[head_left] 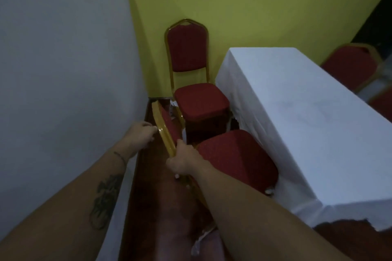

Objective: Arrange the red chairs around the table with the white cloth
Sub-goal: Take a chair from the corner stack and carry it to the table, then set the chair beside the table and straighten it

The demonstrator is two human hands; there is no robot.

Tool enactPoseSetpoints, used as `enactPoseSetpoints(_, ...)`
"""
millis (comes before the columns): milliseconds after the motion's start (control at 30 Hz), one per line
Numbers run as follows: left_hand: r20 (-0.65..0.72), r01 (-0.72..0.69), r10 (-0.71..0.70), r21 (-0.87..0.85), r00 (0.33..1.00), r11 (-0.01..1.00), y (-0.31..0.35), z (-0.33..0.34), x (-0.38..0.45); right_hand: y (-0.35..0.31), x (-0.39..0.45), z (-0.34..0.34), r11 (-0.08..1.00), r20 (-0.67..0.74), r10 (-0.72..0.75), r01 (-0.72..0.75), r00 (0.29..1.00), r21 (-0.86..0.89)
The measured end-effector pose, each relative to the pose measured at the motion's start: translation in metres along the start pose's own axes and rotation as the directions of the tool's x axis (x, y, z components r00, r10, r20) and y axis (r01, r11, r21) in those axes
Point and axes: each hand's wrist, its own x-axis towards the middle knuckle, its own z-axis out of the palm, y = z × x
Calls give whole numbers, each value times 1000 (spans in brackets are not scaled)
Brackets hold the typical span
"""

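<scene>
A red chair with a gold frame (237, 159) stands right below me, its seat pushed against the left side of the table with the white cloth (297, 116). My right hand (182, 161) grips the near end of the backrest's gold top rail. My left hand (142, 133) touches the rail's far part, fingers curled against it. A second red chair (186, 51) stands at the table's far end, its back against the yellow wall. A third red chair (352, 65) shows partly beyond the table's right side.
A white wall (63, 70) runs close on the left and a yellow wall (254, 6) closes the far end, leaving a narrow strip of dark red floor (161, 197). White scraps (199, 241) lie on the floor near my feet.
</scene>
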Motion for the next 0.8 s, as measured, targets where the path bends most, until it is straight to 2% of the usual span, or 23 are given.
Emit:
enactPoseSetpoints(167,170,46,-44,-7,984,999,17,36,33,18,-15,-2,992,0,126,-126,992,26)
enactPoseSetpoints(333,181,-23,8,81,983,996,-2,50,86,12,-24,-1,985,-87,172,-174,981,-9)
enactPoseSetpoints(500,186,-82,69,63,980,995,26,54,29,9,-40,-11,978,-116,206,-209,972,-13)
enactPoseSetpoints(800,199,-141,114,125,973,982,27,65,48,3,-38,-17,968,-144,251,-252,957,9)
